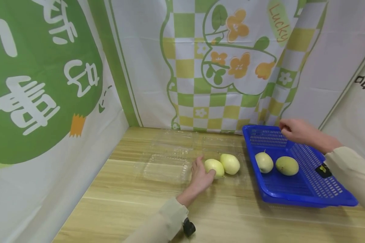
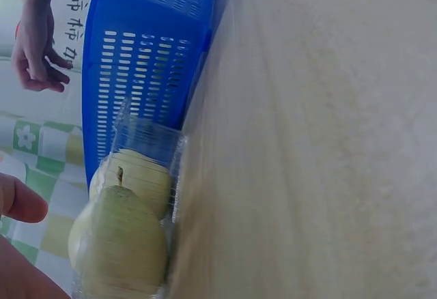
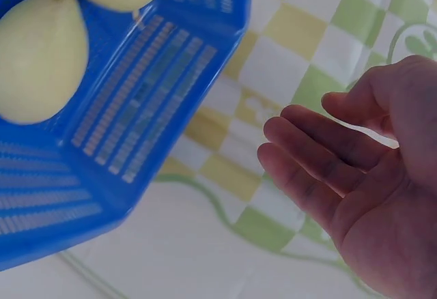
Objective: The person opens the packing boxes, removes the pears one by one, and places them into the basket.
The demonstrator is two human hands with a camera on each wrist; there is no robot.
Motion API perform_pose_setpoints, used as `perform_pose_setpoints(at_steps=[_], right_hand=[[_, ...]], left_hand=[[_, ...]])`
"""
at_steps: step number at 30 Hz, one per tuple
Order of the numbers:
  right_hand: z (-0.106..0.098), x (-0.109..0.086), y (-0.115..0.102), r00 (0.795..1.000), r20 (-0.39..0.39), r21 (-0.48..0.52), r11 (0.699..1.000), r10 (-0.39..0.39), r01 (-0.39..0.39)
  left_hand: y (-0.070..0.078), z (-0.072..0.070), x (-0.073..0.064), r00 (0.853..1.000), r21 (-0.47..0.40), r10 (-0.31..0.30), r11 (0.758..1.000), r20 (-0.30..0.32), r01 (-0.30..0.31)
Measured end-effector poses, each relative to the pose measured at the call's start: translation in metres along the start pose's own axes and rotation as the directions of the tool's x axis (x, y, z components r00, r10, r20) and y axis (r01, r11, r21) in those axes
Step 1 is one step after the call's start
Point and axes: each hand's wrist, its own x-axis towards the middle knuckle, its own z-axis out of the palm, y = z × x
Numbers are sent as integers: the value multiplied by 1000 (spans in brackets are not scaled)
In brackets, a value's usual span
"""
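Two pale green pears, a nearer one (image 1: pixel 215 167) and a farther one (image 1: pixel 230 164), lie side by side in a clear plastic container (image 2: pixel 147 135). Beside the nearer pear is my left hand (image 1: pixel 202 176), thumb and fingers spread; whether it touches the fruit cannot be told. My right hand (image 1: pixel 299 132) hangs over the far side of a blue plastic basket (image 1: pixel 262 189). Its fingers are loosely bent and hold nothing, as the right wrist view shows. Inside the basket lie two more pears, one on the left (image 1: pixel 263 163) and one near the middle (image 1: pixel 287 166).
Another clear plastic container (image 1: pixel 164 168) stands on the wooden table (image 1: pixel 109 202), left of my left hand. Its raised transparent lid (image 1: pixel 173 138) reaches toward the back. Behind the table hangs a green and white checked curtain (image 1: pixel 209 101).
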Motion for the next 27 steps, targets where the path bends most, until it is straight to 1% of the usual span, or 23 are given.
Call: perform_pose_setpoints(at_steps=[2,5,10,14,18,22,27], right_hand=[[-1,-4,7,1000,0,-11,1000,7,-7],[0,-10,17,1000,-3,-27,999,18,-18],[3,-20,34,1000,-16,-54,998,19,-20],[6,-29,45,999,-27,-62,998,18,-20],[10,-40,57,999,-12,-74,996,52,-53],[10,-51,69,994,21,-73,992,104,-102],[10,-63,81,989,32,-82,987,142,-139]], left_hand=[[3,-1,0,1000,23,18,1000,6,-18],[8,-2,0,998,61,63,996,19,-64],[15,-4,-1,990,140,130,981,54,-136],[20,-7,0,982,170,167,969,86,-180],[23,-12,3,973,184,193,959,129,-215],[24,-16,6,964,194,202,952,173,-235],[27,-18,9,950,230,218,935,222,-269]])
